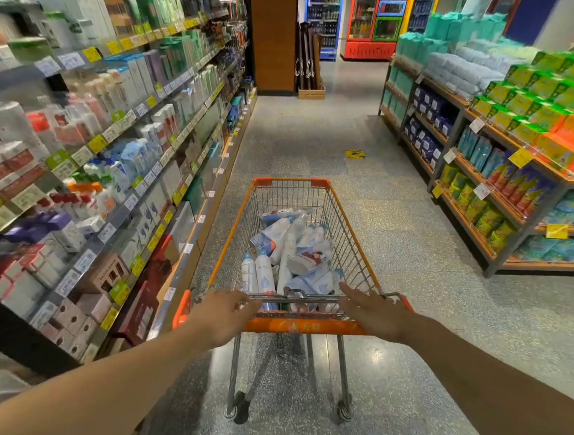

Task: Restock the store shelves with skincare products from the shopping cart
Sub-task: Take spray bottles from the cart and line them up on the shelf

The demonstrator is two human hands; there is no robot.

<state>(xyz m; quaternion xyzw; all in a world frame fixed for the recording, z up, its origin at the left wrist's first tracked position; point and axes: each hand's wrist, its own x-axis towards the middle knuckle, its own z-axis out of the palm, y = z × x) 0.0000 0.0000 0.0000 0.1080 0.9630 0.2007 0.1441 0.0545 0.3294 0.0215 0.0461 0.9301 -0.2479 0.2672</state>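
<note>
While both hands reach with loose, spread fingers over the orange handle (304,327), the left hand (223,316) at 7 o'clock and the right hand (375,308) at 5 o'clock of the basket, neither grips it, and the cart (351,226) stands mid-aisle holding a jumble of white and pale-blue bottles (290,254), two upright at its near left, the rest lying. Open speckled floor (307,140) runs ahead to 12 o'clock, with shelves (111,183) close along 9 o'clock and a wider gap to the rack (502,173) at 3 o'clock. A small yellow thing (355,154) lies on the floor at 1 o'clock.
</note>
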